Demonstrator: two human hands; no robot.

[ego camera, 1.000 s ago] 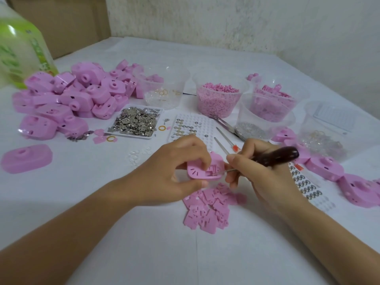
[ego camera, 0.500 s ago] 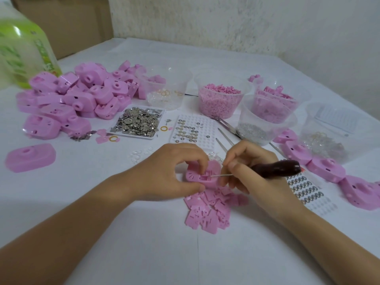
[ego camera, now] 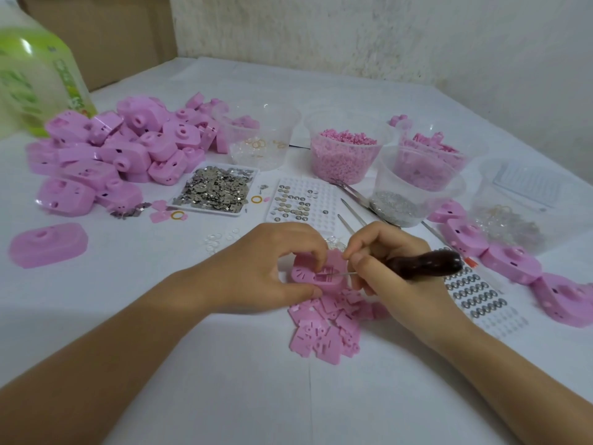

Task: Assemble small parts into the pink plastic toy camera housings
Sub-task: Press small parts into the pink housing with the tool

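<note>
At the centre of the frame the left hand (ego camera: 256,264) pinches a pink camera housing (ego camera: 308,277) between thumb and curled fingers, just above the white table (ego camera: 224,387). The right hand (ego camera: 398,277) is clamped around a dark-handled tool (ego camera: 423,264) whose thin metal tip reaches into the housing's open slot. Both hands sit close together. A heap of flat pink plates (ego camera: 324,332) lies directly below them, and a pile of housings (ego camera: 122,149) fills the upper left beside a tray of metal bits (ego camera: 215,191).
</note>
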